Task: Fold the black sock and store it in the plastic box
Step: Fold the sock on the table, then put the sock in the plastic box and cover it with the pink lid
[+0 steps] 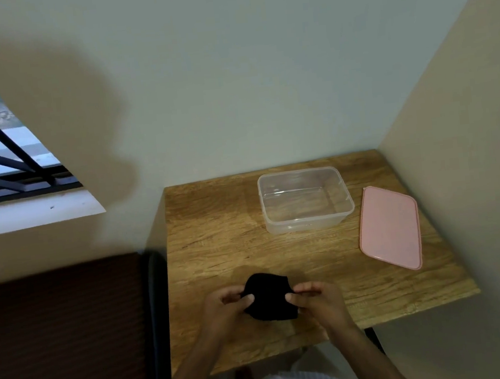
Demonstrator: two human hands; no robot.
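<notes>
The black sock (269, 296) is a compact folded bundle at the near middle of the wooden table (217, 241). My left hand (228, 309) pinches its left edge and my right hand (314, 300) pinches its right edge, thumbs on top. The clear plastic box (308, 219) stands open with nothing inside at the far side of the table, well beyond the sock. Its pink lid (389, 226) lies flat to the right of the box.
The table sits in a corner, with walls behind and on the right. A dark brown piece of furniture (64, 335) stands against the table's left side. A barred window (1, 152) is in the wall at the upper left.
</notes>
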